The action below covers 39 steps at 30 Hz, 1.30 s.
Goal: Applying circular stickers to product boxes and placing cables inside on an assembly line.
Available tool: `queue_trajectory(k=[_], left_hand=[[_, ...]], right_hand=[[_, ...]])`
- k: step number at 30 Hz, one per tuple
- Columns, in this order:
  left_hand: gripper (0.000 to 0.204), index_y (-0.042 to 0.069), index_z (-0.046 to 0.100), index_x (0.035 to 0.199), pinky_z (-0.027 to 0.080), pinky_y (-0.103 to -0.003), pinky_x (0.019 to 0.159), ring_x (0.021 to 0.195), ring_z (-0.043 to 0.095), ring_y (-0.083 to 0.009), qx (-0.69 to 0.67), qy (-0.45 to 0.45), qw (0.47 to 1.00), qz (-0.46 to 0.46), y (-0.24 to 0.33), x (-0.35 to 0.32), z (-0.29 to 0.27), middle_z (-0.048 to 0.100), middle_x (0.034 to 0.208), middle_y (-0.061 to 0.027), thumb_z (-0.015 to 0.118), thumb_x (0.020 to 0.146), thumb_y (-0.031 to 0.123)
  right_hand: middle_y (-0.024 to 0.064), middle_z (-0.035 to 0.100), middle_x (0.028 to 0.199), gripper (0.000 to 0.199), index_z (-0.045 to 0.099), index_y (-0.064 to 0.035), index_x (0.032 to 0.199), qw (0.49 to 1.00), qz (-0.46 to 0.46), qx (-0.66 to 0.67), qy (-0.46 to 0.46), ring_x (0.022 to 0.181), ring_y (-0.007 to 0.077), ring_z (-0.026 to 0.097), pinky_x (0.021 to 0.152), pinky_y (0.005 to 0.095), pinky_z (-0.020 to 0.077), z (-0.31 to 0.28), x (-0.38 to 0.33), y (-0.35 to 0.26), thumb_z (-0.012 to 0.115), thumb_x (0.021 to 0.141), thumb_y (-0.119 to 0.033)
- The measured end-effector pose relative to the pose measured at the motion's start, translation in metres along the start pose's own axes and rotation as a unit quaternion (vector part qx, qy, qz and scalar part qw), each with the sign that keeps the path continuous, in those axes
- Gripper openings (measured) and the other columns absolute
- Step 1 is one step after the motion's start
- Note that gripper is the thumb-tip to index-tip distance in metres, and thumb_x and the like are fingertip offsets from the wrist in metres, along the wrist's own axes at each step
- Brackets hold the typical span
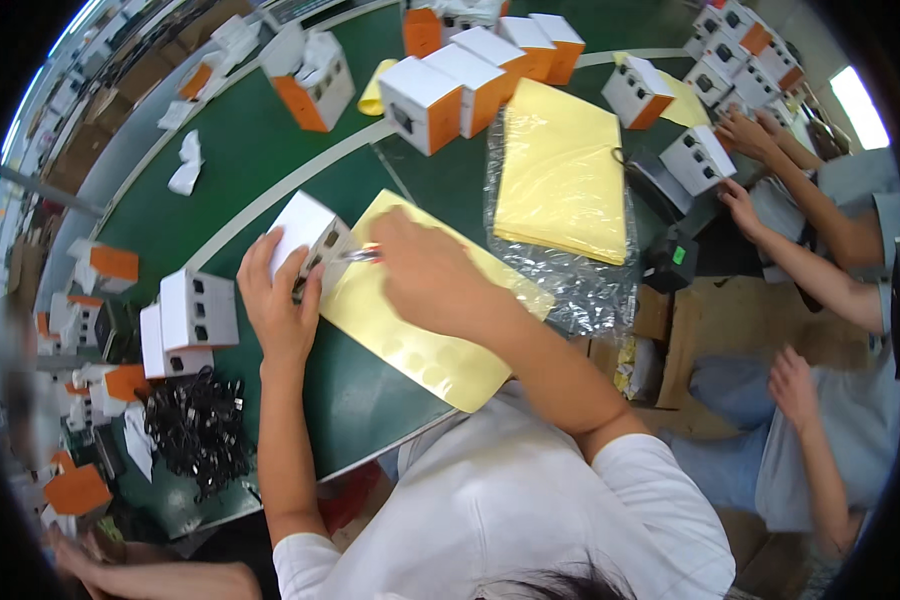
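Observation:
My left hand grips a small white box with dark pictures on its side, the thumb and fingers around its near end. From the right, my right hand is closed on a thin metal-tipped tool with some red on it. The tool's tip points at the printed side of the box and is close to it; whether they touch I cannot tell. Beneath both lies a yellow sheet with round outlines, like a sticker sheet. My right fingers hide most of the tool.
A stack of yellow sheets lies on clear plastic wrap. White-and-orange boxes line the far side. Left of me are white boxes and a heap of black cables. On the right, a co-worker's hands handle a box.

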<state>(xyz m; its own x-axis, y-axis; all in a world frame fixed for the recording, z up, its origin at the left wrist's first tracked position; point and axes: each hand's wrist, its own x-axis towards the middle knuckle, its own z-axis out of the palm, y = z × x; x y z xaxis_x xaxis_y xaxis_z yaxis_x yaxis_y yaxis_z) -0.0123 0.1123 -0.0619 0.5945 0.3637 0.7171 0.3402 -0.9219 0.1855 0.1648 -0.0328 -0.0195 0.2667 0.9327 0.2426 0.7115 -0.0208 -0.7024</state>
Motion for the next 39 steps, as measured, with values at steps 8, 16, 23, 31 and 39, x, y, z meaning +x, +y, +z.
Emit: queue_trajectory(k=[8,16,23,31,39], left_hand=[[0.017,0.008,0.068,0.095,0.052,-0.044,0.080,0.093,0.067,-0.0315,-0.115,0.010,0.988,0.102,0.036,-0.013,-0.010,0.069,0.103,-0.0118,0.073,0.079,0.005],[0.065,0.020,0.062,0.140,0.017,-0.055,0.126,0.153,0.031,-0.0293,-0.171,-0.359,0.916,0.047,0.035,-0.046,0.004,0.040,0.162,-0.0052,0.068,0.087,0.058],[0.071,0.022,0.063,0.139,0.017,-0.055,0.126,0.152,0.032,-0.0289,-0.198,-0.357,0.912,0.023,0.036,-0.046,0.004,0.042,0.162,-0.0025,0.076,0.079,0.058],[0.071,0.022,0.062,0.139,0.017,-0.054,0.126,0.153,0.031,-0.0272,-0.210,-0.360,0.909,0.014,0.034,-0.050,0.004,0.041,0.162,-0.0025,0.078,0.078,0.057],[0.072,0.021,0.063,0.136,0.018,-0.055,0.126,0.152,0.033,-0.0278,-0.211,-0.356,0.910,0.015,0.035,-0.047,0.006,0.042,0.161,-0.0032,0.079,0.076,0.057]], right_hand=[[0.0157,0.060,0.108,0.032,0.066,-0.0040,0.118,0.997,0.032,-0.011,-0.062,0.100,0.0367,0.061,0.087,0.0416,0.0496,-0.059,-0.073,0.019,0.062,0.087,0.003],[0.0072,0.065,0.091,0.016,0.074,-0.0120,0.102,0.986,0.025,-0.123,-0.112,0.089,0.0281,0.064,0.078,0.0394,0.0471,-0.037,-0.067,0.009,0.074,0.086,-0.013],[0.0028,0.065,0.085,0.012,0.075,-0.0140,0.094,0.985,-0.023,-0.141,-0.101,0.083,0.0235,0.064,0.074,0.0391,0.0444,-0.004,-0.061,0.011,0.076,0.082,-0.012],[0.0030,0.064,0.083,0.010,0.075,-0.0131,0.091,0.977,-0.021,-0.158,-0.141,0.081,0.0236,0.064,0.075,0.0390,0.0445,0.002,-0.057,0.010,0.076,0.081,-0.010],[0.0026,0.062,0.081,0.017,0.072,-0.0132,0.085,0.975,-0.002,-0.185,-0.123,0.080,0.0232,0.062,0.076,0.0397,0.0421,0.009,-0.059,0.004,0.083,0.077,-0.024]])
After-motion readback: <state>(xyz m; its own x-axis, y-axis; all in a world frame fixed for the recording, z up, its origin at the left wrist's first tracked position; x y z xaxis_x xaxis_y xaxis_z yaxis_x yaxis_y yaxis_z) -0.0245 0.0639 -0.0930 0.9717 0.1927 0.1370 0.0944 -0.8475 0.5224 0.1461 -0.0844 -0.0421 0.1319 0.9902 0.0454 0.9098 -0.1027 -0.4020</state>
